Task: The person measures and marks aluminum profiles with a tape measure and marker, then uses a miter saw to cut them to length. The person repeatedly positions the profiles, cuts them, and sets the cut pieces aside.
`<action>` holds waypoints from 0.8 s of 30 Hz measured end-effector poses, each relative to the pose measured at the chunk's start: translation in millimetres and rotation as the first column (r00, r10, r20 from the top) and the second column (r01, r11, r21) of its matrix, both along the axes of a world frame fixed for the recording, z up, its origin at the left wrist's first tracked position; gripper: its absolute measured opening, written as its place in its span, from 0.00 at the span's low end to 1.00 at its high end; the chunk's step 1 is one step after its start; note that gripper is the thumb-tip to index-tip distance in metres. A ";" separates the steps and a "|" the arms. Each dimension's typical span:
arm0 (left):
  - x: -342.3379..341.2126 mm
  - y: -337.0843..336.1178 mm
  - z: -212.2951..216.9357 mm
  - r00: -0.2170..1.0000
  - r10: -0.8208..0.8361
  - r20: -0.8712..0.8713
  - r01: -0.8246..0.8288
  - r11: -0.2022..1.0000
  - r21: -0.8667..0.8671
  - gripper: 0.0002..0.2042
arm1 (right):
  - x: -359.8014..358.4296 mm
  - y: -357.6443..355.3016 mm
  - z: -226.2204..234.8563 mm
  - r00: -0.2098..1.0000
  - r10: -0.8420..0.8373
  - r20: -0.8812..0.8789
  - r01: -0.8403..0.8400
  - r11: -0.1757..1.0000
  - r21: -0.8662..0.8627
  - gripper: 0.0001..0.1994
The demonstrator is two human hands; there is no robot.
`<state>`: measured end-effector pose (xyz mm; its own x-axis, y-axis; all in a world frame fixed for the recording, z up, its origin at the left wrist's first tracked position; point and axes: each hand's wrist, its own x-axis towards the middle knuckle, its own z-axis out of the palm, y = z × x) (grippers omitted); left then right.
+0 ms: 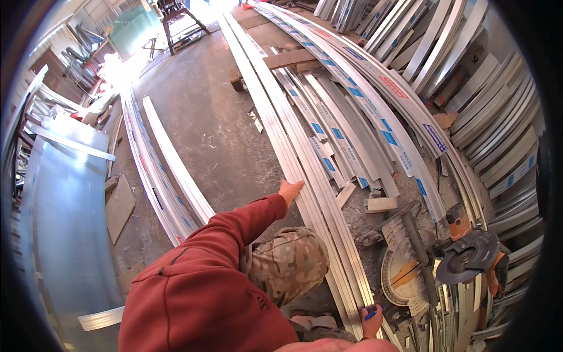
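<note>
Two long, pale metal profiles (275, 126) run side by side from the far end of the room to near my body. My left hand (290, 192) grips the left edge of the left profile about midway, thumb toward its top face; the other fingers are largely hidden. Down by the near end, my right hand (372, 330) is closed around a blue pen (370, 315) and rests against the right-hand profile. Both my arms are in red sleeves, and my camouflage-clad knee (290, 261) is beside the profiles.
A miter saw (463, 258) stands at the near right. Film-covered profiles (384, 132) lie right of centre, some across a wooden support (290, 60). More stock (498, 111) leans along the right wall. At left are profile bundles (146, 164) and a large glossy sheet (70, 234).
</note>
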<state>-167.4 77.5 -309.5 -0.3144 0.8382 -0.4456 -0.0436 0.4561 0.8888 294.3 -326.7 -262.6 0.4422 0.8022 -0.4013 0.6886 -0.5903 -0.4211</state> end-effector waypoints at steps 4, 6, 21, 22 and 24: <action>33.7 -4.7 63.2 0.459 0.054 -0.887 0.402 0.878 0.262 0.36 | 11.9 -12.2 -14.2 0.998 0.064 0.020 -0.065 0.995 0.079 0.30; 40.5 -8.1 82.8 0.409 -0.241 -0.880 0.740 0.652 0.165 0.37 | 5.6 -7.9 -6.4 0.996 0.067 0.060 -0.074 0.992 0.106 0.26; 110.6 24.9 93.7 -0.303 -0.250 -0.919 0.948 0.023 -0.319 0.46 | 27.3 -14.2 27.6 0.976 0.031 0.215 -0.106 0.930 0.351 0.31; 104.6 22.5 91.7 -0.249 -0.204 -0.947 0.955 0.109 -0.275 0.46 | 26.9 -14.9 33.3 0.976 0.040 0.216 -0.112 0.938 0.328 0.31; 95.9 11.6 101.1 -0.142 -0.135 -0.981 0.938 0.297 -0.177 0.44 | 34.5 -25.4 39.7 0.985 0.044 0.169 -0.091 0.955 0.283 0.28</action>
<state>-71.5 89.1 -208.4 0.6909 0.7124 0.1226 0.7142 -0.6990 0.0370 328.8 -352.0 -223.0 0.4220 0.9033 -0.0771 0.7945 -0.4094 -0.4486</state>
